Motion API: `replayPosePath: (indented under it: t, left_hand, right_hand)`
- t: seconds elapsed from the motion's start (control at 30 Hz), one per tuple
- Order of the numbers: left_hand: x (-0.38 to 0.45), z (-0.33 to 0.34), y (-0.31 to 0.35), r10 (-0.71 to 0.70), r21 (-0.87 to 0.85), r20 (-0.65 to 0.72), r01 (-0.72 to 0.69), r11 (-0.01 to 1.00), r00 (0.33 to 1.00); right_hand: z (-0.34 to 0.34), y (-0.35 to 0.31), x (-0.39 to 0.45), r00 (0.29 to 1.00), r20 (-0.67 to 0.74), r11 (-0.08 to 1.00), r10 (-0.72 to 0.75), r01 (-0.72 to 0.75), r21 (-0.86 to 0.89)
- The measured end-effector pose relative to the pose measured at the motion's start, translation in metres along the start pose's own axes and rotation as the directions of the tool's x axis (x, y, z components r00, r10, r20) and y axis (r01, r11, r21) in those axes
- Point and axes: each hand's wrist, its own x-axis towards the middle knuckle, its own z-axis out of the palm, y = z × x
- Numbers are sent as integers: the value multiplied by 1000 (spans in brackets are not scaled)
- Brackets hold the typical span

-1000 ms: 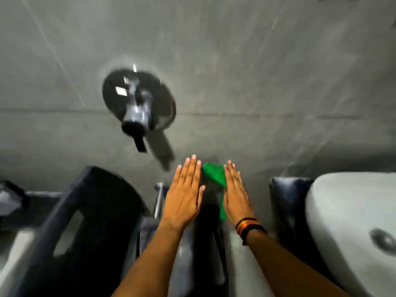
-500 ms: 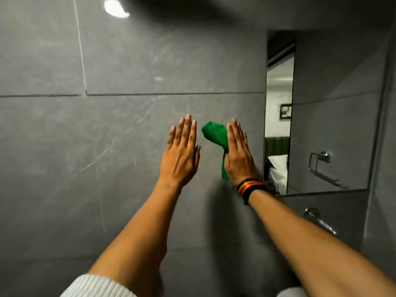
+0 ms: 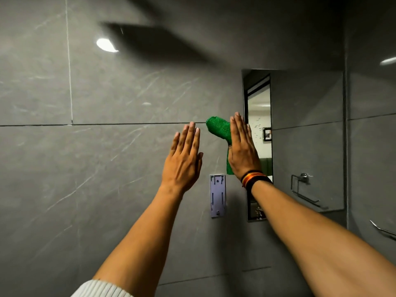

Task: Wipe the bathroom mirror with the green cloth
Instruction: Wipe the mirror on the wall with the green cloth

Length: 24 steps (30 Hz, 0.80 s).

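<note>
A green cloth (image 3: 218, 129) is held in my right hand (image 3: 243, 151), between the thumb and the palm, with the fingers stretched straight up. Part of the cloth hangs below the palm. That hand is raised just left of the mirror's left edge, overlapping it. The mirror (image 3: 304, 136) hangs on the grey tiled wall at the right and reflects a doorway and a towel ring. My left hand (image 3: 184, 157) is raised flat beside the right one, fingers straight, holding nothing.
A pale plastic wall bracket (image 3: 218, 195) is fixed to the tiles below the cloth. A metal rail (image 3: 383, 231) juts from the wall at the far right. Grey tiled wall (image 3: 96, 168) fills the left side.
The view has swung up from the tap and basin to the wall and mirror. Both hands stay raised side by side, now higher and closer to the mirror's left edge.
</note>
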Motion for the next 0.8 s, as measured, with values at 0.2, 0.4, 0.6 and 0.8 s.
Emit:
replayPosePath:
  t: [0.2, 0.4, 0.6, 0.8]
  left_hand:
    - [9, 24, 10, 5, -16, 1, -5, 1000, 1000]
    - [14, 52, 16, 26, -31, 39, -25, 999, 999]
    - [39, 85, 13, 132, -4, 40, -132, 991, 990]
    - [70, 123, 14, 133, 7, 65, -134, 991, 989]
  right_hand:
    - [8, 26, 4, 1000, 11, 1000, 10, -10, -27]
    - [18, 76, -10, 996, -20, 994, 83, -84, -75]
    - [41, 145, -89, 990, 100, 976, 103, -81, -202]
    - [90, 171, -216, 930, 364, 960, 53, 53, -275]
